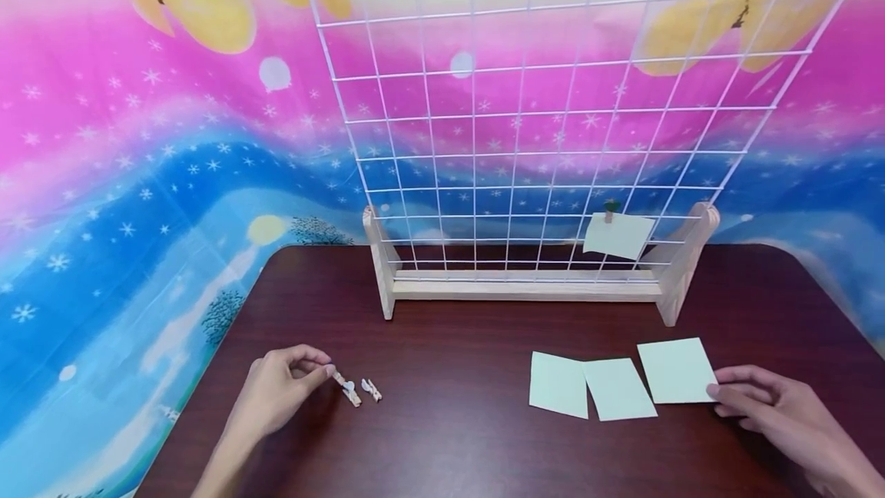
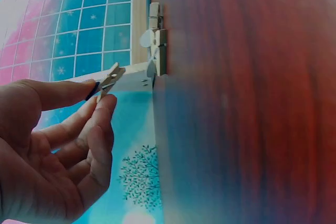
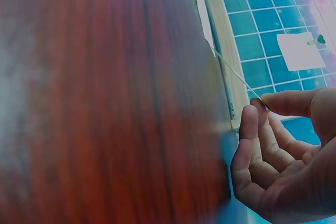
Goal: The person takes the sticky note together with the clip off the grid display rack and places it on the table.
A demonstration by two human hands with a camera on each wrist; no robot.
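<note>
At the left of the head view my left hand [image 1: 280, 390] pinches a small wooden clothespin [image 2: 110, 81] between thumb and fingertips; a dark blue piece shows by the thumb. Close to it on the table lie more mini clothespins [image 1: 371, 390] with pale heart-like ornaments. My right hand [image 1: 788, 410] holds a pale green paper square [image 1: 676, 371] by its near right corner, thumb against fingers. In the right wrist view that paper is seen edge-on, tilted off the tabletop. Two similar paper squares [image 1: 558, 384] lie flat to its left, their edges touching or overlapping.
A white wire grid [image 1: 512, 152] stands in a wooden base [image 1: 525, 290] at the table's back. One paper square [image 1: 625, 237] hangs low on its right side from a clothespin with a green ornament [image 1: 611, 210]. A printed cloth [image 1: 138, 175] hangs behind the dark brown table [image 1: 442, 444].
</note>
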